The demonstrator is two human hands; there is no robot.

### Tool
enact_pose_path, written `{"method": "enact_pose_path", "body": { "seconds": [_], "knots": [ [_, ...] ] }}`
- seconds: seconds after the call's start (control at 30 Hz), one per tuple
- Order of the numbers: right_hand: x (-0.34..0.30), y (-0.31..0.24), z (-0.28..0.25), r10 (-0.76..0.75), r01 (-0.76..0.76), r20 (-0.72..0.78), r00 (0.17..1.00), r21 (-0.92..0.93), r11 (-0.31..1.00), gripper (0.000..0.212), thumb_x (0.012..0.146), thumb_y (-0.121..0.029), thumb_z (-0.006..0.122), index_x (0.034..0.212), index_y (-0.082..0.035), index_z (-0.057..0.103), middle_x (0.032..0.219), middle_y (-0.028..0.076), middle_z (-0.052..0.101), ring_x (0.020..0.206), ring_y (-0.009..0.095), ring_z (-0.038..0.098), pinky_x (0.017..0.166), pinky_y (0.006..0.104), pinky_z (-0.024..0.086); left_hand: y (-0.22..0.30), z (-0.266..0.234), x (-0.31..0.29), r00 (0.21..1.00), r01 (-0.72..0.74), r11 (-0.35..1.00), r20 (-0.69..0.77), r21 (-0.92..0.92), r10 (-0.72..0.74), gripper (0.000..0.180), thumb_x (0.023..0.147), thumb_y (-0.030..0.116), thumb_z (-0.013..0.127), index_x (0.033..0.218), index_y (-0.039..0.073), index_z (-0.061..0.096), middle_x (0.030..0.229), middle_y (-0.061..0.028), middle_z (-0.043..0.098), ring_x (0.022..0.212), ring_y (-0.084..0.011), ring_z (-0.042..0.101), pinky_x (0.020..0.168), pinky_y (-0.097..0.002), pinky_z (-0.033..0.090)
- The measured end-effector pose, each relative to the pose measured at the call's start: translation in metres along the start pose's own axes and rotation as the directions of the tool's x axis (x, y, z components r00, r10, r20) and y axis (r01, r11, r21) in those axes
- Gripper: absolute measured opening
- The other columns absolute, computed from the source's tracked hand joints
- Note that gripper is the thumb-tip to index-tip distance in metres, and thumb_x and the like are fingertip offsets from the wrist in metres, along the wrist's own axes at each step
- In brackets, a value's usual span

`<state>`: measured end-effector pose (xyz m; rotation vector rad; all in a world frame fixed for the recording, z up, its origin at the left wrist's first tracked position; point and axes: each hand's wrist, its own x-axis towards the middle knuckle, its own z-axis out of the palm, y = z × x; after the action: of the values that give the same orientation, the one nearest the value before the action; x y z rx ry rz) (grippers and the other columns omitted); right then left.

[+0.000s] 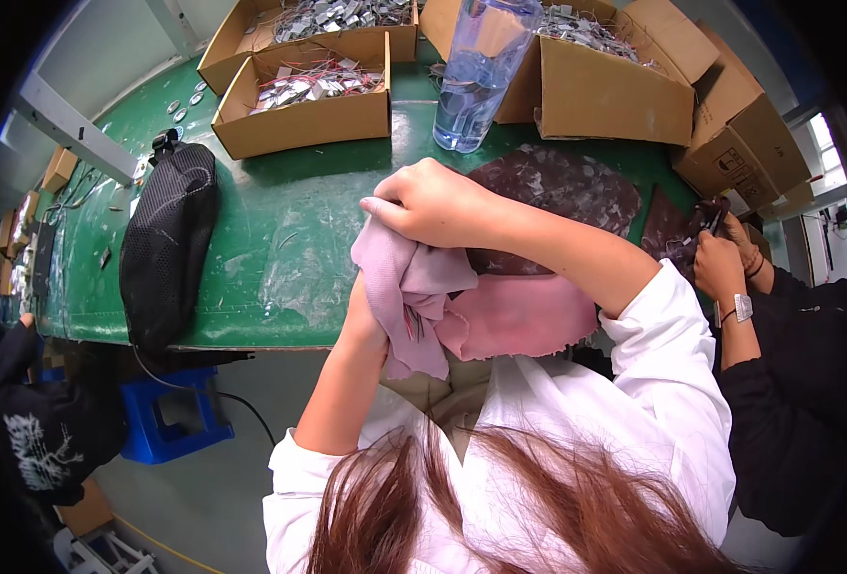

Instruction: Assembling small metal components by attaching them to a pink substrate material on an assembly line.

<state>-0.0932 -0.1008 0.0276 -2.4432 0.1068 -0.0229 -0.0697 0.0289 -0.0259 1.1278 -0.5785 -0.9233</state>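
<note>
A crumpled lilac cloth (421,273) hangs between my two hands, just in front of the table edge. My right hand (430,203) is closed on its upper end, thumb pointing left. Below it, my left hand (368,311) goes in behind the cloth, which covers its fingers. Thin red and dark wire ends show in a fold of the cloth; what they belong to is hidden. Beside the cloth, a pink piece of fabric (528,316) with a ragged edge lies at the table's front. A dark brown, white-smudged sheet (562,191) spreads behind it, partly under my right forearm.
Cardboard boxes (308,124) of small silvery parts with red wires line the back of the green table (299,277). A clear water bottle (476,91) stands before them. At left lies a black mesh bag (170,239); a blue stool (170,416) is below. Co-workers sit either side.
</note>
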Motion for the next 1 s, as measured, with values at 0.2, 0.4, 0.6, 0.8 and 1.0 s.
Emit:
{"method": "enact_pose_path", "body": {
  "seconds": [0.2, 0.4, 0.6, 0.8, 1.0],
  "knots": [
    [0.006, 0.008, -0.017, -0.019, 0.020, -0.108, 0.994, 0.004, 1.000, 0.033, 0.083, -0.023, 0.048, 0.070, 0.006, 0.054, 0.065, 0.023, 0.053, 0.060, 0.036, 0.052, 0.057, 0.0385, 0.042, 0.007, 0.004, -0.004, 0.987, 0.146, 0.947, -0.027, -0.287, -0.161, 0.041, 0.088, 0.028, 0.047, 0.120, 0.004, 0.038, 0.099, -0.0063, 0.052, 0.078, -0.0088, 0.054, 0.063, -0.0221, 0.046],
    [0.004, 0.008, -0.038, -0.098, 0.080, -0.284, 0.954, -0.074, 0.994, 0.031, 0.084, -0.021, 0.048, 0.068, 0.006, 0.050, 0.061, 0.022, 0.049, 0.056, 0.036, 0.045, 0.055, 0.0377, 0.039, 0.005, 0.007, -0.011, 0.978, 0.139, 0.936, -0.102, -0.324, -0.181, 0.043, 0.085, 0.038, 0.051, 0.114, 0.006, 0.048, 0.085, -0.0034, 0.054, 0.068, -0.0083, 0.051, 0.056, -0.0217, 0.043],
    [0.003, 0.006, -0.064, -0.226, 0.165, -0.454, 0.862, -0.171, 0.971, 0.032, 0.085, -0.022, 0.047, 0.068, 0.005, 0.049, 0.055, 0.017, 0.043, 0.048, 0.023, 0.041, 0.051, 0.0355, 0.036, 0.001, 0.005, -0.013, 0.990, 0.110, 0.911, -0.035, -0.397, -0.135, 0.037, 0.086, 0.027, 0.052, 0.115, 0.005, 0.043, 0.090, -0.0032, 0.053, 0.070, -0.0072, 0.052, 0.057, -0.0209, 0.043],
    [-0.003, -0.005, -0.101, -0.141, 0.138, -0.383, 0.913, -0.034, 0.990, 0.036, 0.088, -0.025, 0.047, 0.065, 0.002, 0.049, 0.051, 0.002, 0.042, 0.052, 0.008, 0.035, 0.048, 0.0287, 0.033, -0.019, -0.008, -0.007, 0.989, 0.082, 0.905, -0.075, -0.418, -0.124, 0.034, 0.087, 0.025, 0.048, 0.112, 0.002, 0.044, 0.091, -0.0057, 0.054, 0.072, -0.0115, 0.055, 0.062, -0.0246, 0.046],
    [-0.014, -0.025, -0.039, -0.159, 0.160, 0.062, 0.985, -0.015, 0.987, 0.035, 0.086, -0.025, 0.047, 0.067, 0.003, 0.056, 0.060, 0.020, 0.053, 0.056, 0.030, 0.053, 0.058, 0.0371, 0.043, -0.008, -0.007, 0.014, 0.969, -0.183, 0.952, 0.207, 0.247, 0.133, 0.029, 0.089, 0.024, 0.042, 0.106, 0.001, 0.045, 0.093, -0.0078, 0.055, 0.077, -0.0131, 0.055, 0.067, -0.0263, 0.047]
  ]
}}
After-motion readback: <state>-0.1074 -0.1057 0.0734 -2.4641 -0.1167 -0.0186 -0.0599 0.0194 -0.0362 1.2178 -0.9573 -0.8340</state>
